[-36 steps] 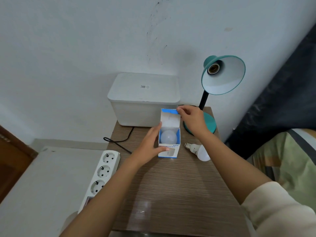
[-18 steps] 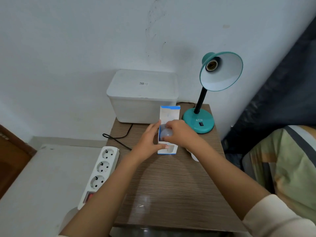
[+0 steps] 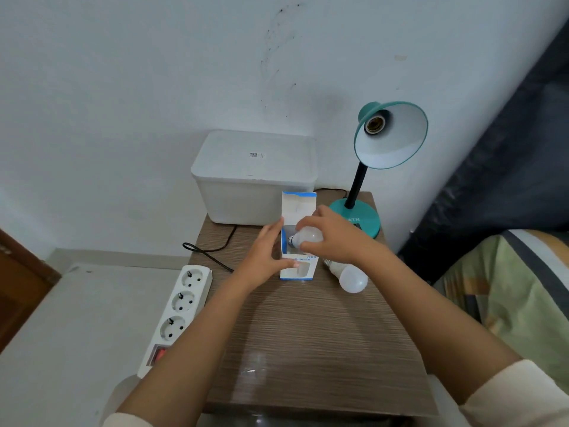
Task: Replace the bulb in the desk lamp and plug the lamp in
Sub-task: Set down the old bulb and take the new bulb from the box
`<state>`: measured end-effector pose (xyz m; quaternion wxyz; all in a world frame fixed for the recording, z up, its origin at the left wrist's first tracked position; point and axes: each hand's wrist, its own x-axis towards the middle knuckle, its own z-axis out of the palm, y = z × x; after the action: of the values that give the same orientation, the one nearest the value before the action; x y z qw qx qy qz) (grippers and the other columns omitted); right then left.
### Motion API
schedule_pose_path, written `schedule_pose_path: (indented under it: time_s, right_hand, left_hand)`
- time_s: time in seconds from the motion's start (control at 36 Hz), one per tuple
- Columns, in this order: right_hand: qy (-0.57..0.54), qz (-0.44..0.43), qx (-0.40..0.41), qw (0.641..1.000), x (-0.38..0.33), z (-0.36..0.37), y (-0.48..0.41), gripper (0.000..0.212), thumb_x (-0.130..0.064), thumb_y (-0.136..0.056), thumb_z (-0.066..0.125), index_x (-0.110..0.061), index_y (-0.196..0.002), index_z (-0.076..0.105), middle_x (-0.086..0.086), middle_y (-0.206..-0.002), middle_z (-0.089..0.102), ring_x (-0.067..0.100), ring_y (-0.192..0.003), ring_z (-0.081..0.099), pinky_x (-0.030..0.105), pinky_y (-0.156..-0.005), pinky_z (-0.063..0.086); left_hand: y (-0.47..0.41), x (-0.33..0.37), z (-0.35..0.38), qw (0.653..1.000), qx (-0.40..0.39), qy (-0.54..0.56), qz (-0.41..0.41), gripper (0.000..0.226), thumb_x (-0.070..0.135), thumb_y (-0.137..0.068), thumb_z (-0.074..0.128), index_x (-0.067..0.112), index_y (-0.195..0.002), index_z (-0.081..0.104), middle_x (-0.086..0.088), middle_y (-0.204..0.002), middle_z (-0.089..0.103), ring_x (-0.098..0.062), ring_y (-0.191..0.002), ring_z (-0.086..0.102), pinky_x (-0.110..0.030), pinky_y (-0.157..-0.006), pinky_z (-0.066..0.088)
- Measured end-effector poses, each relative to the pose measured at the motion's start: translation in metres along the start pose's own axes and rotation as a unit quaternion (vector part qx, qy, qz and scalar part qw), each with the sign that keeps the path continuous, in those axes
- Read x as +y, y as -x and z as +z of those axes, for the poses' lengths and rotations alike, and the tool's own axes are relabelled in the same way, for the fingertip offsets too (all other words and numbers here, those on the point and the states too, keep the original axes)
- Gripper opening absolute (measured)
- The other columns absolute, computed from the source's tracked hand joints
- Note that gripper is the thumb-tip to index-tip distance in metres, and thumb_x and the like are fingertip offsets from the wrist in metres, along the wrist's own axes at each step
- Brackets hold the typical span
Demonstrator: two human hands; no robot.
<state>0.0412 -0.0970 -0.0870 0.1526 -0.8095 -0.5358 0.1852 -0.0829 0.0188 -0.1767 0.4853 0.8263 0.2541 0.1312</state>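
- Power strip (image 3: 178, 306) lies at the left edge of the wooden table (image 3: 308, 334), three sockets facing up, a red switch at its near end; nothing is plugged into it.
- Black cord (image 3: 212, 252) loops across the table's far left corner, just beside the strip.
- White lidded bin (image 3: 252, 177) stands against the wall behind the hands.
- Left hand (image 3: 264, 257) steadies the open bulb box (image 3: 297, 269), fingers against its left wall, thumb across the front.
- Right hand (image 3: 334, 238) grips the new bulb (image 3: 303, 237) over the box, its screw base pointing left.
- Old bulb (image 3: 351, 277) lies on the table just right of the box, under the right forearm.
- Teal desk lamp (image 3: 388, 137) stands at the far right corner, its socket empty.
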Motion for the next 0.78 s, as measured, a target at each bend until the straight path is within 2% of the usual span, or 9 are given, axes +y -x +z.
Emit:
schedule_pose_path:
  time_s: [0.11,0.19,0.28,0.39,0.53,0.58,0.67,0.78]
  right_hand:
    - [0.002,-0.007,0.006,1.0,0.001,0.006,0.009,0.044,-0.039,-0.082,0.062,-0.023,-0.12,0.048,-0.002,-0.111,0.039,0.018,-0.1,0.049,0.032,-0.086,0.045]
    - [-0.01,0.0,0.027,1.0,0.004,0.014,0.016,0.047,-0.039,-0.079,0.069,-0.015,-0.11,0.041,0.004,-0.109,0.048,0.021,-0.093,0.051,0.031,-0.072,0.043]
    - [-0.043,0.036,0.076,0.996,0.008,0.02,0.025,0.052,-0.042,-0.079,0.069,-0.013,-0.108,0.038,0.0,-0.099,0.049,0.02,-0.085,0.051,0.03,-0.062,0.04]
    - [-0.054,0.092,0.118,0.987,0.019,0.032,0.037,0.052,-0.052,-0.083,0.06,-0.017,-0.113,0.037,0.0,-0.1,0.049,0.019,-0.085,0.054,0.035,-0.068,0.047]
    - [-0.17,0.152,0.133,0.965,0.024,0.043,0.036,0.049,-0.043,-0.08,0.065,-0.016,-0.114,0.044,0.004,-0.108,0.055,0.02,-0.093,0.057,0.043,-0.08,0.053]
    - [-0.202,0.173,0.143,0.953,0.022,0.044,0.033,0.046,-0.035,-0.076,0.07,-0.015,-0.107,0.043,0.004,-0.103,0.054,0.019,-0.088,0.056,0.037,-0.073,0.053]
    - [-0.244,0.181,0.15,0.941,0.019,0.049,0.027,0.045,-0.025,-0.073,0.074,-0.012,-0.098,0.039,0.002,-0.093,0.05,0.014,-0.077,0.049,0.024,-0.056,0.04]
    - [-0.293,0.183,0.171,0.922,0.016,0.057,0.018,0.025,-0.022,-0.077,0.069,-0.012,-0.09,0.051,-0.002,-0.08,0.052,0.011,-0.069,0.048,0.022,-0.054,0.038]
  left_hand:
    - [-0.001,-0.001,-0.001,1.0,-0.003,0.006,0.001,0.099,0.025,-0.072,0.08,0.022,-0.149,0.017,0.003,-0.152,0.021,-0.008,-0.136,0.026,-0.027,-0.11,0.027]
    - [-0.001,0.0,-0.002,1.0,-0.003,0.004,0.002,0.099,0.021,-0.072,0.08,0.019,-0.149,0.018,0.002,-0.152,0.022,-0.001,-0.128,0.026,-0.021,-0.106,0.025]
    - [0.0,0.0,-0.002,1.0,-0.008,0.017,-0.004,0.1,0.019,-0.071,0.081,0.02,-0.149,0.018,0.002,-0.151,0.023,-0.003,-0.13,0.03,-0.025,-0.11,0.029]
    - [0.001,0.0,-0.002,1.0,-0.011,0.025,-0.008,0.101,0.019,-0.069,0.082,0.021,-0.148,0.019,0.0,-0.151,0.024,-0.013,-0.135,0.033,-0.04,-0.112,0.033]
    - [0.001,0.001,-0.002,1.0,-0.009,0.01,-0.006,0.1,0.019,-0.07,0.081,0.023,-0.149,0.018,0.002,-0.151,0.023,-0.014,-0.136,0.031,-0.04,-0.111,0.034]
    - [0.001,0.002,-0.002,1.0,-0.008,0.009,-0.003,0.1,0.018,-0.071,0.081,0.023,-0.148,0.018,0.002,-0.15,0.025,-0.014,-0.136,0.032,-0.04,-0.111,0.035]
    - [0.001,0.003,-0.002,1.0,-0.01,0.019,0.002,0.099,0.015,-0.07,0.081,0.024,-0.148,0.019,0.003,-0.146,0.028,-0.012,-0.133,0.034,-0.04,-0.11,0.037]
    - [0.003,0.002,-0.004,1.0,-0.014,0.022,0.004,0.098,0.013,-0.072,0.08,0.022,-0.148,0.019,0.004,-0.143,0.031,-0.005,-0.127,0.036,-0.03,-0.107,0.038]
